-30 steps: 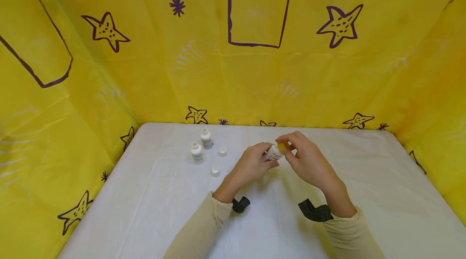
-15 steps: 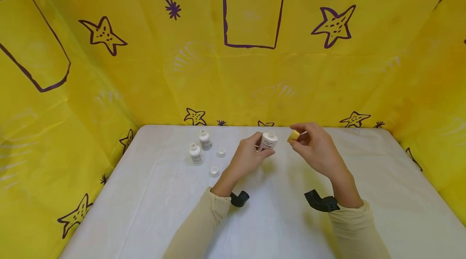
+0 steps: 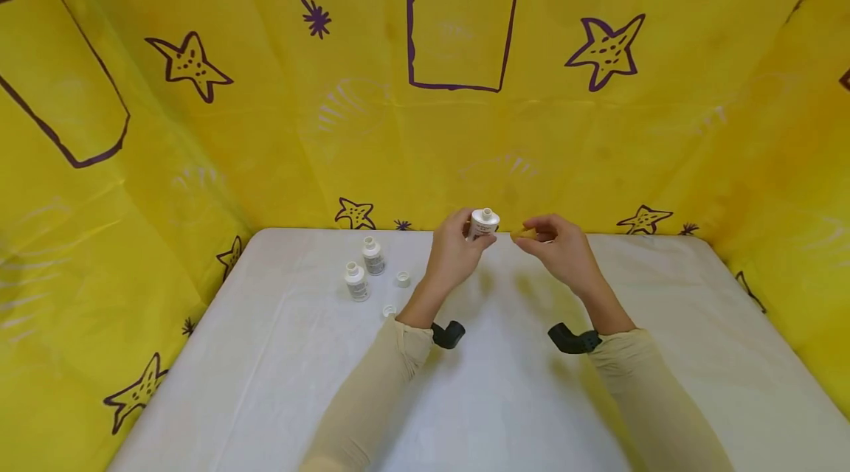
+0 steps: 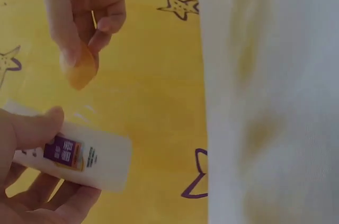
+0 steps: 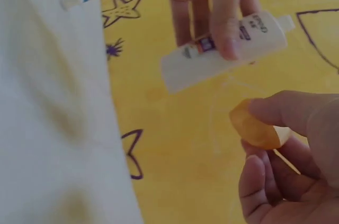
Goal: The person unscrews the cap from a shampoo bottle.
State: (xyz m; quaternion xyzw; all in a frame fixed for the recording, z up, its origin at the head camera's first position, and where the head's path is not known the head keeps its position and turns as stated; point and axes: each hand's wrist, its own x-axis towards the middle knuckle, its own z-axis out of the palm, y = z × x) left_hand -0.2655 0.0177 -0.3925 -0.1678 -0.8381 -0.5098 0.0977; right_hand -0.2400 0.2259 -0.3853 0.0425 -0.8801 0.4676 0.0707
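Observation:
My left hand (image 3: 457,251) grips a white bottle (image 3: 485,224) with an uncapped neck, raised near the table's far edge. A purple label on its side shows in the left wrist view. Just to the right, my right hand (image 3: 564,247) pinches a yellow-orange cap (image 5: 259,124) between thumb and fingers, apart from the bottle. On the table to the left stand two small white bottles, one farther back (image 3: 373,258) and one nearer (image 3: 356,284), both with bare necks. Beside them lie two white caps, one behind (image 3: 402,279) and one in front (image 3: 388,310), the latter partly hidden by my left arm.
A white-covered table (image 3: 279,369) spreads under both arms. Yellow curtain (image 3: 265,147) with purple starfish drawings hangs behind it and along both sides. A dark curved mount sits at the left wrist (image 3: 448,335), another at the right wrist (image 3: 572,339).
The yellow-orange cap came off the bottle in my left hand and moved right. Since then both hands have risen toward the far edge, the right one coming back closer to the bottle.

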